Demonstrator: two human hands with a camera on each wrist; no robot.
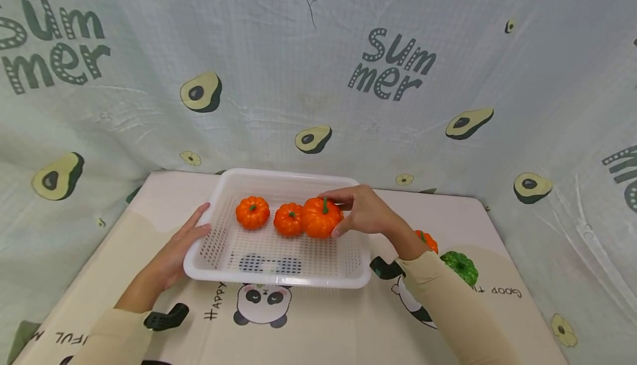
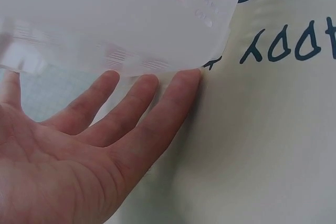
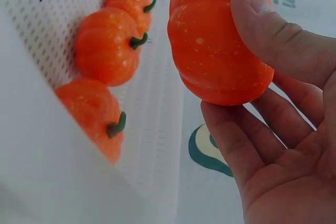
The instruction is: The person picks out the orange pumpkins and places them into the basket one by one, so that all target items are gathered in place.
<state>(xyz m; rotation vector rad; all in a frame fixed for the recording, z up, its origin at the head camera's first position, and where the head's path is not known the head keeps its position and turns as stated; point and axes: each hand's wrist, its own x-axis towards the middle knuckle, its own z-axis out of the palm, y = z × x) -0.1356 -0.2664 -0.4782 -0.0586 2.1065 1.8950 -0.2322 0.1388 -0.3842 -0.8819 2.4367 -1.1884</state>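
Note:
Orange pumpkins (image 1: pixel 252 213) (image 3: pixel 107 46) sit in a white perforated basket (image 1: pixel 276 283) (image 2: pixel 105 30). Another orange pumpkin (image 1: pixel 320 219) (image 3: pixel 218 40) is gripped between the thumb and fingers of my right hand (image 1: pixel 367 210) (image 3: pixel 294 129), over the basket's right part. The right wrist view shows three pumpkins below it; in the head view only two show beside the held one. My left hand (image 1: pixel 175 251) (image 2: pixel 89 150) has its fingers extended and spread, fingertips touching the basket's left side.
A green pumpkin-like vegetable (image 1: pixel 460 267) and a partly hidden orange pumpkin (image 1: pixel 427 240) lie on the table right of the basket, by the right forearm. Printed cloth (image 1: pixel 269 77) hangs behind the light, panda-patterned table cover (image 1: pixel 308 332).

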